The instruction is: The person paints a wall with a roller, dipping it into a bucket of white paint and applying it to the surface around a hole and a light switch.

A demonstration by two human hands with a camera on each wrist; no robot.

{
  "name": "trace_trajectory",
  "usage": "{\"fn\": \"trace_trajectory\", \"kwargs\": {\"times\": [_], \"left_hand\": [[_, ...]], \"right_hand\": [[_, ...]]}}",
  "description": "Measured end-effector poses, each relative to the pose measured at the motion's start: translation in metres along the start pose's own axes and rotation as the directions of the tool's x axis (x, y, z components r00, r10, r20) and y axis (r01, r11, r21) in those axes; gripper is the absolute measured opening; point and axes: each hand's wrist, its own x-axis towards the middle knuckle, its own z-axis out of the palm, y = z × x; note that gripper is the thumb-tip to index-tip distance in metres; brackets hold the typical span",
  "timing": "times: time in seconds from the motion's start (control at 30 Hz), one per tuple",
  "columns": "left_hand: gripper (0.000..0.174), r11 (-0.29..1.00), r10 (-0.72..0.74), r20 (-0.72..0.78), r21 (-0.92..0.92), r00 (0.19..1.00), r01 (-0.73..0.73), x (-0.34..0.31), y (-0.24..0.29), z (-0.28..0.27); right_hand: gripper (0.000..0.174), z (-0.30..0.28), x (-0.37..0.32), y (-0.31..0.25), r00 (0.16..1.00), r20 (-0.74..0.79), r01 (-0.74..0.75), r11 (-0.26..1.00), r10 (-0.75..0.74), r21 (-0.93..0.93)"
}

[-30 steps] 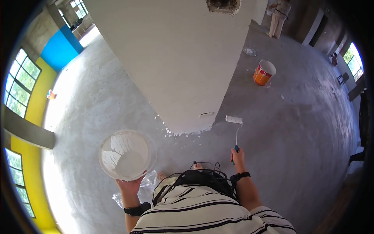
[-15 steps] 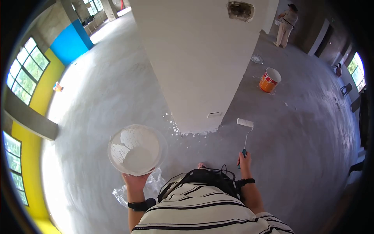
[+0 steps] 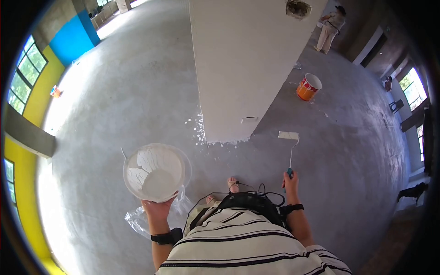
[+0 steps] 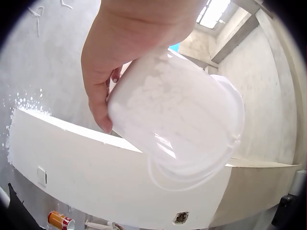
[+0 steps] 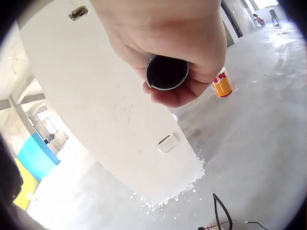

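Note:
My left hand (image 3: 158,207) holds a white plastic paint bucket (image 3: 133,176) low on its side, fingers curled round its base in the left wrist view. White paint streaks its inner wall and lies in the bottom. A clear plastic bag (image 3: 140,221) shows beside the left forearm. In my right hand (image 3: 291,182) I grip a paint roller by its dark green handle (image 5: 167,73). Its white roller sleeve (image 3: 288,135) points forward, apart from the white pillar (image 3: 238,68) and above the floor in the head view.
White paint drops (image 3: 199,130) spatter the grey floor round the pillar's base. A wall socket (image 5: 167,143) sits low on the pillar, a rough hole (image 3: 298,9) higher up. An orange bucket (image 3: 308,88) stands to the right, and another person (image 3: 331,28) stands farther back.
The view has turned, so the pillar shifts right in it and more floor shows on the left. Both hands keep their hold on bucket and roller.

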Motion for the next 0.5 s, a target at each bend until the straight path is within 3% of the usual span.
{"fn": "trace_trajectory", "kwargs": {"times": [0.2, 0.5], "left_hand": [[0.062, 0.997, -0.069, 0.095, -0.032, 0.993, 0.073, -0.004, 0.003, -0.012], [0.064, 0.999, -0.044, 0.035, -0.004, 0.998, 0.044, -0.009, 0.008, -0.026]], "right_hand": [[0.031, 0.0, -0.02, -0.013, 1.0, -0.025, -0.003, 1.0, 0.003, 0.016], [0.033, 0.007, -0.03, -0.011, 0.999, 0.036, 0.013, 0.994, -0.017, 0.107]]}}
